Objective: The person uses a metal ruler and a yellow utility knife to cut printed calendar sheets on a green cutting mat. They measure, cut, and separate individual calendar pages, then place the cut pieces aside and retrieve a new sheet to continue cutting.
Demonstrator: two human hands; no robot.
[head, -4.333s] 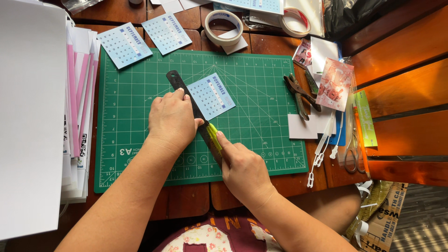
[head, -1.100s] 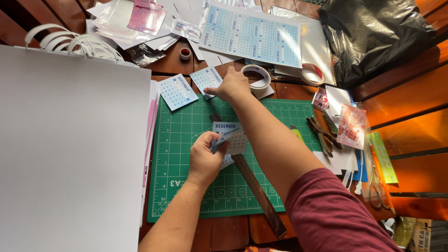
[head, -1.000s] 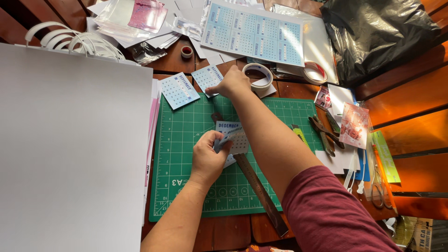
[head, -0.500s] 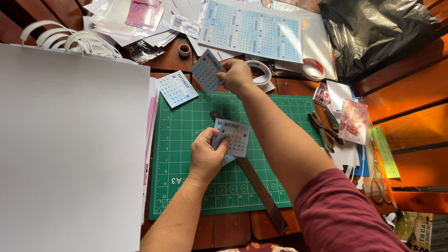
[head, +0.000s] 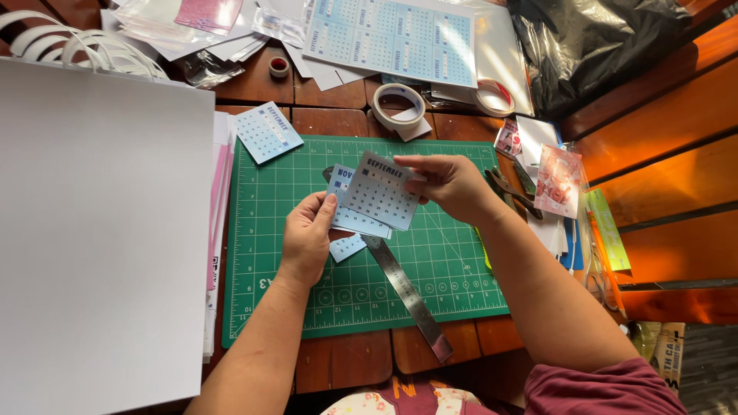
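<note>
Change: the right hand has drawn back from the far edge of the mat, carrying a calendar card over to the left hand; both hands now meet above the mat's middle
Calendar card: small, pale blue, a grid of dates on its face; held tilted in the air, overlapping the stack below it
Right hand: fingers pinched on the card's right edge
Left hand: fingers closed on a thin stack of cards of the same kind; thumb on top
Steel ruler: lies slantwise on the mat beneath the hands; its near end juts past the mat's front edge
Green cutting mat: on the wooden table
Loose card: at the mat's far left corner
Tape roll: just beyond the mat
Printed calendar sheet: further back
White board: to the left
</note>
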